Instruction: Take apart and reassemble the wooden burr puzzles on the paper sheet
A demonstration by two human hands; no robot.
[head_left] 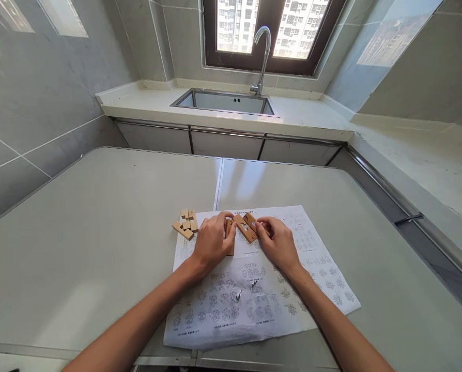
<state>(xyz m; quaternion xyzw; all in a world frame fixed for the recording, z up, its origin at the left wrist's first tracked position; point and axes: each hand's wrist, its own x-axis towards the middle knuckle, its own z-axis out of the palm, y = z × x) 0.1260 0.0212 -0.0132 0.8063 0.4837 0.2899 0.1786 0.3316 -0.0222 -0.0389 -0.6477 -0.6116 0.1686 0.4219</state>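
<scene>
Near the middle of a printed paper sheet [262, 305], my left hand [214, 238] is closed on a wooden block [230, 252], its thumb and fingers at the block's upper part. My right hand [278, 242] pinches the right edge of a notched wooden piece [250, 219]. Another notched wooden piece [245, 229] lies slanted against it, between the two hands. Several more wooden pieces [192, 221] lie in a loose group left of my left hand, at the sheet's upper left edge. Two small grey metallic-looking items [239, 295] rest on the sheet nearer to me.
The sheet lies on a pale table [118, 222] with a seam down its middle. Beyond the table's far edge are a counter [301, 111], a sink [223, 102] and a tall faucet [263, 57] below a window. Another counter [428, 155] runs along the right.
</scene>
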